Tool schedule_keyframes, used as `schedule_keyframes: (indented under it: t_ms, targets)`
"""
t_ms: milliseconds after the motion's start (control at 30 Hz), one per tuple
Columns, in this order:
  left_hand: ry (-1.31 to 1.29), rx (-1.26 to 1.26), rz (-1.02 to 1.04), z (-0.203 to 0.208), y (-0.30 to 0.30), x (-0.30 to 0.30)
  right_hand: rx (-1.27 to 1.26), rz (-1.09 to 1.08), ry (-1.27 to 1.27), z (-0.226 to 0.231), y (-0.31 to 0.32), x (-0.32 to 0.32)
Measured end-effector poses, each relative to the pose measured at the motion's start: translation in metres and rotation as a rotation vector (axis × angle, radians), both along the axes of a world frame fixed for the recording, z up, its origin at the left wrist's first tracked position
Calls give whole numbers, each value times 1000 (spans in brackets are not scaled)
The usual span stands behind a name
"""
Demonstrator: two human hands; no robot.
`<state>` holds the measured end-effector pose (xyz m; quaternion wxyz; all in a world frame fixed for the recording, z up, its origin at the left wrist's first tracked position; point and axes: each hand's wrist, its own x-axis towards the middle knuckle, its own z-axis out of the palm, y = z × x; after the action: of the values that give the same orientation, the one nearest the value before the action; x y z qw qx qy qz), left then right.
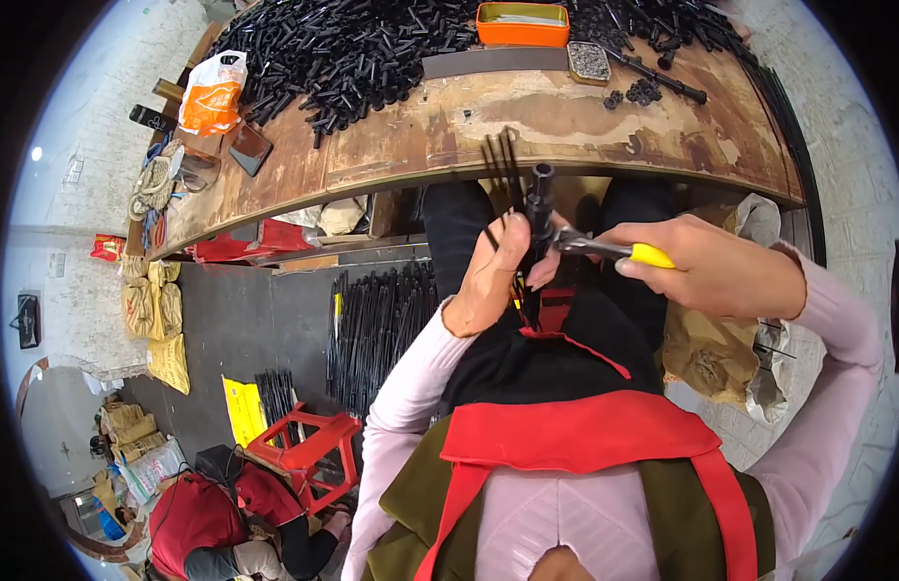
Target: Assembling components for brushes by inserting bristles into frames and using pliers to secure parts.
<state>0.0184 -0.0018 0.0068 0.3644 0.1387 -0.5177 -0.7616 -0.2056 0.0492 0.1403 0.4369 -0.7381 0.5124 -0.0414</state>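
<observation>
My left hand [495, 266] is closed around a black tubular fitting with thin black rods [503, 163] fanning out past the fingers. The fitting's open round end [541, 174] points up, above my lap. From the right, my right hand [706, 261] grips what look like pliers [648, 256] with a yellow handle. Their metal head meets the side of the black fitting, close to my left fingertips. How the tool's jaws sit on it is too small to tell.
Ahead stands a worn wooden bench [372, 160] heaped with black tubular parts [343, 58]. An orange box [523, 24], a tin of small metal pieces [590, 63] and a phone [250, 149] lie on it. Bundled black rods [381, 334], a red stool [309, 450] and another person [212, 518] are at left.
</observation>
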Motion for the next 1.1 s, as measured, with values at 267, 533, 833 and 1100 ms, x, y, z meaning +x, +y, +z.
schedule_keyframes:
  t_ms: [267,533,833,1100]
  targets:
    - [-119,-122,145,3,-8,17,-173,-12,-176,-50,-6,13]
    - [-79,-43,96,-5,-17,18,276,-188,-314,-48,-1,17]
    - [-157,-53,40,1,-13,15,267,-32,-271,-61,-22,0]
    - [-188,-108,-4,5,-8,15,356,33,-268,-53,-29,-7]
